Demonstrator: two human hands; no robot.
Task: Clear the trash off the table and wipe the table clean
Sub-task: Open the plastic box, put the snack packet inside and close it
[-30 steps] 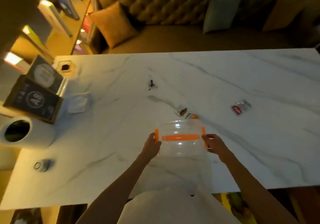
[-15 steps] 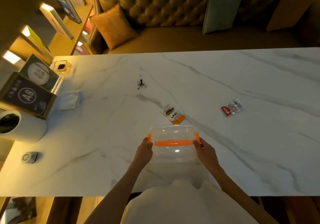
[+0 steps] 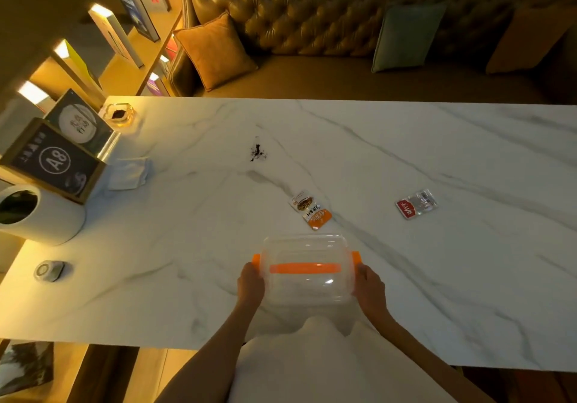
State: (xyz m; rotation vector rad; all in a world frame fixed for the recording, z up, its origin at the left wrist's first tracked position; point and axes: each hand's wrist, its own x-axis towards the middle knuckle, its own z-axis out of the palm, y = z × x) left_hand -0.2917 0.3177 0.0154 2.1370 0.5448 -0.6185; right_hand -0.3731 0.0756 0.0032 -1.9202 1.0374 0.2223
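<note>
In the head view, the left hand (image 3: 251,284) and right hand (image 3: 368,287) grip opposite sides of one clear bin (image 3: 307,281) at the worktop's (image 3: 452,277) six o'clock edge, with two wrappers beyond it, an orange wrapper (image 3: 310,209) at twelve o'clock and a red wrapper (image 3: 416,204) at two, and one dark smudge (image 3: 257,152) at eleven.

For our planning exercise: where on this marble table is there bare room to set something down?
The white marble table is bare right of the red-and-silver wrapper, and between the grey round device and the clear orange-handled plastic container. Crowded: the left end, with black A8 sign, white cylindrical bin, white napkin.
</note>
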